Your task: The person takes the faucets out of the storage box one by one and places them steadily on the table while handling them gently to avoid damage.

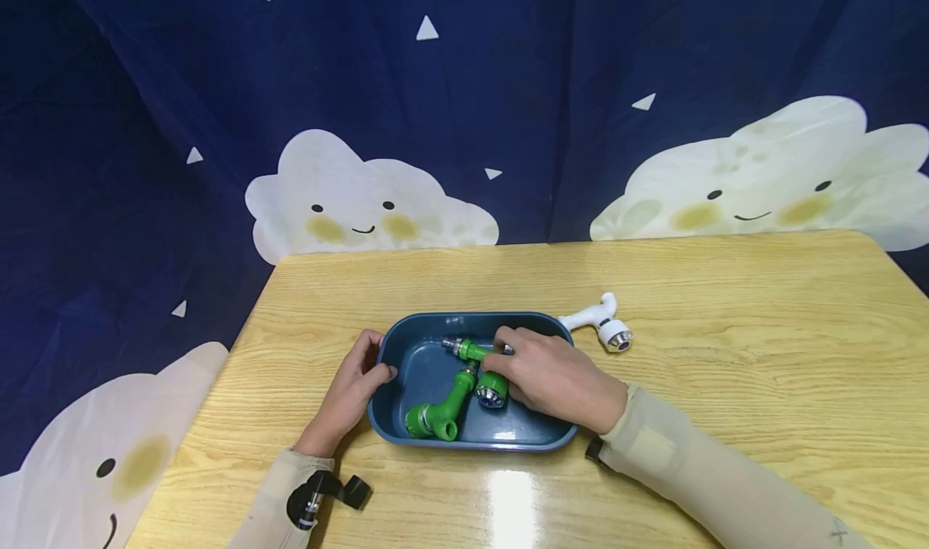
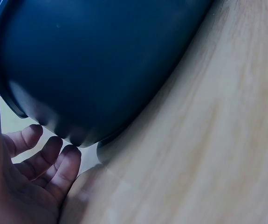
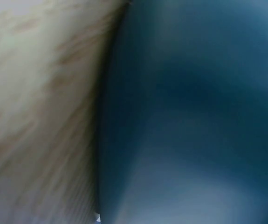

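Observation:
In the head view a blue basin (image 1: 428, 372) holds two green taps. My left hand (image 1: 356, 384) grips its left rim, thumb inside and fingers outside; the left wrist view shows the fingers (image 2: 68, 165) curled by the outer wall (image 2: 92, 60). Over the basin's right part, my right hand (image 1: 547, 372) pinches the upper green tap (image 1: 475, 352), whose round knob hangs below the fingers. The other green tap (image 1: 450, 404) lies at the basin's left-centre. In the right wrist view only the basin's wall (image 3: 194, 116) shows, with no hand.
A white tap (image 1: 595, 315) lies on the wooden table (image 1: 726, 331) just beyond the basin's upper right corner. Behind the table hangs a dark blue curtain (image 1: 537, 89) with clouds and triangles on it.

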Demonstrator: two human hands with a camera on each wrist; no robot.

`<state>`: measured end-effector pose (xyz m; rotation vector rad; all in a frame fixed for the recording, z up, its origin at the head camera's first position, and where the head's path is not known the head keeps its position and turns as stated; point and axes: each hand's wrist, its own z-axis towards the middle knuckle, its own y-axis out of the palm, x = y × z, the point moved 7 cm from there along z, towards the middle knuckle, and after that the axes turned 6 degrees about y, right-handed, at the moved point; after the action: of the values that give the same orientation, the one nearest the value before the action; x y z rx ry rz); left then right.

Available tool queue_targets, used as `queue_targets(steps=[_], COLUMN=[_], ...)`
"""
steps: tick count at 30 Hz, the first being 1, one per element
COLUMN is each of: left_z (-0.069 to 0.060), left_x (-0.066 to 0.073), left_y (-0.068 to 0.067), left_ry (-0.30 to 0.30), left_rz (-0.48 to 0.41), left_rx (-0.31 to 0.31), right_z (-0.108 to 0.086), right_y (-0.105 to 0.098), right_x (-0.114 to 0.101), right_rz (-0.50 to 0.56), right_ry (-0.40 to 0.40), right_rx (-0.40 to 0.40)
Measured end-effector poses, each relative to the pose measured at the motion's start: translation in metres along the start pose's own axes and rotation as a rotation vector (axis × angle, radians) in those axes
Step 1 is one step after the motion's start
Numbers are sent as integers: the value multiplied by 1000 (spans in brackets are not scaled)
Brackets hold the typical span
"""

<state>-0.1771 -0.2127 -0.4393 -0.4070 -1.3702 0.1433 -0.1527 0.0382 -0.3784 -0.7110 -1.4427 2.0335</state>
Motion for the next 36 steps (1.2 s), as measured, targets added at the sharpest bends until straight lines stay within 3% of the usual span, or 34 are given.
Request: queue_targets(steps=[36], left_z=[0], left_x=[-2], left_y=[-1], left_ry=[-9], left_rz=[16], left_rx=[0], right_z=[-1], right_y=[0], right_x=[-1], right_rz=[4], right_ry=[-18], right_rx=[12])
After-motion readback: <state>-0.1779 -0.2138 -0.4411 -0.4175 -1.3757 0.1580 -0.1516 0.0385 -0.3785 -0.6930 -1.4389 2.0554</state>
